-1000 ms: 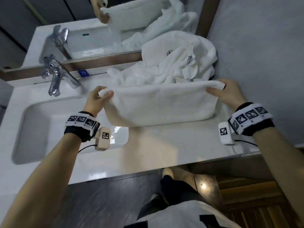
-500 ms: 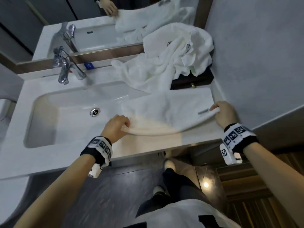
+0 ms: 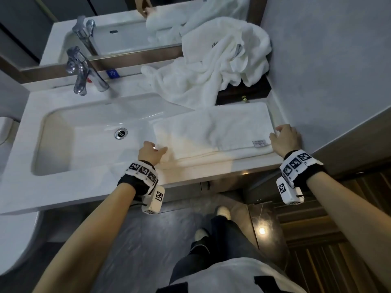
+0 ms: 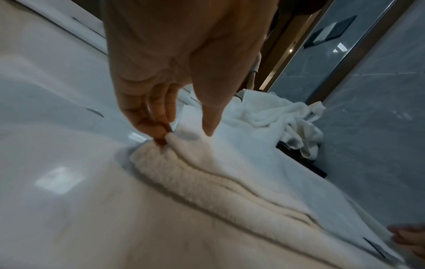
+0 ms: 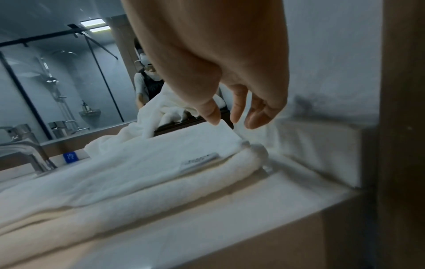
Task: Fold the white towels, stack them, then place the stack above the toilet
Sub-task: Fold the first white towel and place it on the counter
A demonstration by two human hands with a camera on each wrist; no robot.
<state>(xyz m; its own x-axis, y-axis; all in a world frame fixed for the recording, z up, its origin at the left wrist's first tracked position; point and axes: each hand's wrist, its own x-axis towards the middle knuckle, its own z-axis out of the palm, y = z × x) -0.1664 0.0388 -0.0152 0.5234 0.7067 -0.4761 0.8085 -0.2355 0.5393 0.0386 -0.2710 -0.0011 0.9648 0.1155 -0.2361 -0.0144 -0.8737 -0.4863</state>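
Observation:
A folded white towel lies flat on the counter to the right of the basin, its label near the right end. My left hand is at the towel's near-left corner. In the left wrist view its fingertips touch that corner of the towel while the thumb stays clear above it. My right hand hovers at the towel's right end by the wall. In the right wrist view its relaxed fingers hang just over the towel and hold nothing. A heap of unfolded white towels lies behind.
The sink basin and chrome faucet are to the left. A dark wooden box sits under the towel heap at the back right. The grey wall bounds the counter on the right. A mirror runs behind.
Both hands held the towel up by its top corners, then lowered it flat onto the counter. The grips have loosened, and the right hand has come off it.

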